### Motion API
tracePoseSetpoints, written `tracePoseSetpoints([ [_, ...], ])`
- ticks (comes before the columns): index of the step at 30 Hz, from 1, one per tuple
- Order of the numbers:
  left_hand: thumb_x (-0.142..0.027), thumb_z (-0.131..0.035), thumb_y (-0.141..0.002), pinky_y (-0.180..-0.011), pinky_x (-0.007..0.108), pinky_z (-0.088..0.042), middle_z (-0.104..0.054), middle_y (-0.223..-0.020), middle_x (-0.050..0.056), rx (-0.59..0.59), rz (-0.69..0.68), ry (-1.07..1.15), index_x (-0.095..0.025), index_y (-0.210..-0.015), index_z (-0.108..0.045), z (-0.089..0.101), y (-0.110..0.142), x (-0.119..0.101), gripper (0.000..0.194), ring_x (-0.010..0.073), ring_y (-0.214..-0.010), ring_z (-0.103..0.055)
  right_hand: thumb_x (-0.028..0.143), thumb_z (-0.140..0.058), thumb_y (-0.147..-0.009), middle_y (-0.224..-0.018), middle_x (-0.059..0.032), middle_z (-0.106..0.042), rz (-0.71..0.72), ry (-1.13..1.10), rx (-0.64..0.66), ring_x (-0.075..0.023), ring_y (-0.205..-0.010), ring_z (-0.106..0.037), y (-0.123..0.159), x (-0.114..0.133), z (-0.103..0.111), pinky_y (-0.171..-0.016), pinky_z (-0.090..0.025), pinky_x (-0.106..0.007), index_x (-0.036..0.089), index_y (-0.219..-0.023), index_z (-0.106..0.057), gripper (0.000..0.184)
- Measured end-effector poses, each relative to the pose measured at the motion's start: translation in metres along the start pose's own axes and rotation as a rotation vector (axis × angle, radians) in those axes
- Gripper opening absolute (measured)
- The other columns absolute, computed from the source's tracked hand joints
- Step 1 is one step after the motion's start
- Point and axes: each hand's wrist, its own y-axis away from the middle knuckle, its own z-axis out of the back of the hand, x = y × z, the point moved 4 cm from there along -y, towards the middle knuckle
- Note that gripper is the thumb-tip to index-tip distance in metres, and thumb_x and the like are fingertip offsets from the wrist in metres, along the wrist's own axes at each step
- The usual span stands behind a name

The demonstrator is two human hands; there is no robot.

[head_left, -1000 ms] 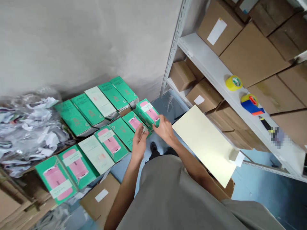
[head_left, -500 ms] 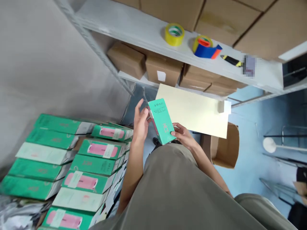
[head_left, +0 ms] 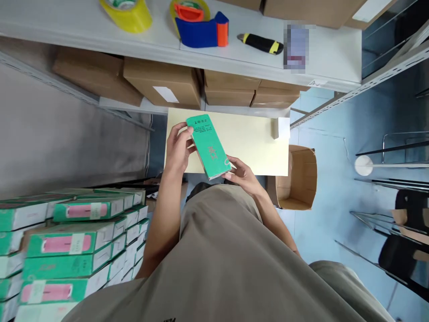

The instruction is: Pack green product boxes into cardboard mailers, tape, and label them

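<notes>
A slim green box (head_left: 208, 145) with dark print at its upper end and a pink logo lower down is held tilted between my two hands. My left hand (head_left: 178, 145) grips its upper left edge, thumb on the near face. At the lower right corner, my right hand (head_left: 244, 175) has its fingers closed around the box's end. Behind the box lies a pale yellow tabletop (head_left: 251, 152), with a small white box (head_left: 282, 128) standing near its right end.
Stacked green boxes (head_left: 70, 243) fill the lower left. On the shelf (head_left: 330, 60) lie yellow tape (head_left: 136, 18), a blue tape dispenser (head_left: 197, 33) and a utility knife (head_left: 261, 43). Brown cartons (head_left: 162, 82) sit beneath. An open cardboard box (head_left: 300, 179) stands right of the tabletop.
My view has swung to the right, so the shelf and tabletop appear further left. Both hands still hold the green box, which has come over the yellow tabletop in view.
</notes>
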Motion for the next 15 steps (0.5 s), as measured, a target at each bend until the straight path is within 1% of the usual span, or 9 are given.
tracePoseSetpoints([
  [2,-0.066,-0.095,-0.079,-0.083,0.035,-0.065,-0.08,-0.111,0.005,-0.022,0.049,0.037,-0.029,-0.112,-0.065,-0.013,-0.004,0.011,0.058,0.0297,-0.107,-0.081,0.065,-0.101,-0.08,-0.171,-0.0082,-0.064,0.019,0.018,-0.028,-0.0251,-0.116,-0.078,-0.003,0.009,0.021,-0.1,-0.073,-0.044,0.031,-0.141,-0.075,0.075],
  [3,-0.067,-0.096,-0.078,-0.084,0.036,-0.064,-0.08,-0.112,0.005,-0.027,0.068,0.05,-0.028,-0.109,-0.065,-0.019,-0.005,0.016,0.059,0.0303,-0.109,-0.081,0.067,-0.1,-0.082,-0.167,-0.0078,-0.067,0.024,0.029,-0.046,-0.0247,-0.112,-0.078,-0.004,0.013,0.029,-0.096,-0.074,-0.043,0.031,-0.141,-0.075,0.073],
  [5,-0.072,-0.095,-0.077,-0.089,0.037,-0.064,-0.08,-0.114,0.007,-0.028,0.1,0.066,-0.027,-0.106,-0.064,-0.027,-0.003,0.025,0.061,0.031,-0.114,-0.079,0.073,-0.095,-0.085,-0.15,-0.008,-0.076,0.049,0.054,-0.104,-0.0236,-0.104,-0.077,-0.006,0.021,0.042,-0.087,-0.074,-0.041,0.03,-0.139,-0.074,0.071],
  [7,-0.075,-0.092,-0.079,-0.096,0.039,-0.064,-0.08,-0.115,0.008,-0.024,0.133,0.073,-0.026,-0.104,-0.064,-0.032,0.001,0.033,0.062,0.031,-0.119,-0.078,0.076,-0.092,-0.087,-0.137,-0.0075,-0.077,0.128,0.084,-0.21,-0.0212,-0.096,-0.074,-0.008,0.032,0.052,-0.08,-0.072,-0.038,0.03,-0.134,-0.072,0.069],
  [10,-0.075,-0.089,-0.081,-0.104,0.041,-0.062,-0.08,-0.114,0.008,-0.026,0.194,0.074,-0.025,-0.104,-0.065,-0.035,0.011,0.044,0.061,0.0297,-0.121,-0.077,0.08,-0.087,-0.09,-0.133,-0.0065,-0.074,0.287,0.135,-0.409,-0.0169,-0.087,-0.069,-0.013,0.048,0.064,-0.069,-0.064,-0.032,0.031,-0.124,-0.065,0.065],
  [11,-0.075,-0.088,-0.081,-0.105,0.042,-0.062,-0.08,-0.112,0.008,-0.032,0.215,0.071,-0.024,-0.104,-0.066,-0.035,0.014,0.048,0.06,0.0292,-0.119,-0.077,0.082,-0.084,-0.093,-0.13,-0.0063,-0.073,0.316,0.158,-0.466,-0.0162,-0.085,-0.068,-0.015,0.051,0.067,-0.066,-0.062,-0.031,0.031,-0.122,-0.063,0.063],
  [13,-0.074,-0.086,-0.085,-0.107,0.043,-0.063,-0.081,-0.109,0.008,-0.049,0.257,0.062,-0.023,-0.107,-0.067,-0.034,0.02,0.056,0.058,0.0291,-0.117,-0.078,0.087,-0.072,-0.099,-0.121,-0.0063,-0.072,0.329,0.224,-0.55,-0.0169,-0.085,-0.067,-0.023,0.058,0.075,-0.065,-0.059,-0.031,0.03,-0.12,-0.062,0.061],
  [15,-0.076,-0.082,-0.091,-0.108,0.045,-0.063,-0.082,-0.11,0.01,-0.057,0.3,0.06,-0.023,-0.112,-0.069,-0.033,0.025,0.062,0.058,0.0302,-0.118,-0.079,0.089,-0.06,-0.105,-0.116,-0.0077,-0.073,0.316,0.322,-0.574,-0.0204,-0.093,-0.069,-0.032,0.063,0.081,-0.071,-0.061,-0.033,0.028,-0.12,-0.065,0.062],
])
